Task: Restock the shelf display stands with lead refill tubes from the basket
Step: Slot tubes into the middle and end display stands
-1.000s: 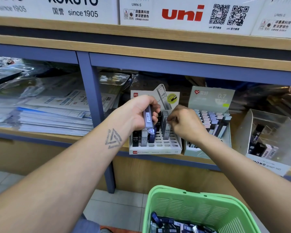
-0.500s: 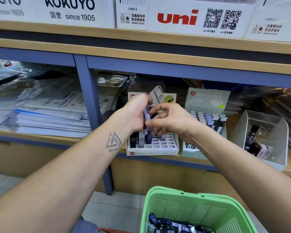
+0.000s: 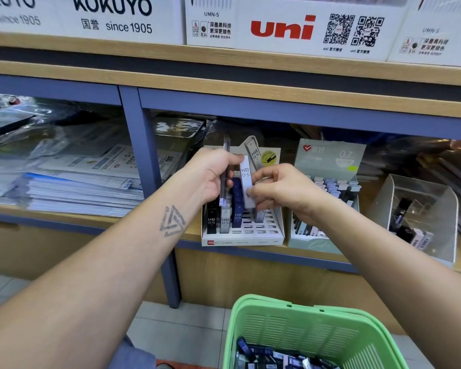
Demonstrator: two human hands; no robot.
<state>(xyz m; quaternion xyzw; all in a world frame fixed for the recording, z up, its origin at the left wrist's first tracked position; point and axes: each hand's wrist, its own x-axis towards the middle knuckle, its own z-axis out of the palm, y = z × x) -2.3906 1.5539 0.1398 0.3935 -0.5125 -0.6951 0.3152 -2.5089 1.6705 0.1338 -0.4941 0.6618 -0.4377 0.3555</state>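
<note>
Since a second ago, both hands are meeting above the white display stand point(image 3: 261, 231) instead of working apart. The right hand point(image 3: 282, 193) is pinching one pale HB 0.5 tube point(image 3: 246, 182), seemingly drawing it from the supply bunch. The left hand point(image 3: 213, 177) is gripping that bunch of spare tubes point(image 3: 225, 179), one or two as far as I can tell, keeping them close to the slots. Four tubes are standing in the stand just below centre frame, with many slots still open. One green basket point(image 3: 317, 334), at the lower right, is holding many more tubes. Two other stands are sitting to the right.
</note>
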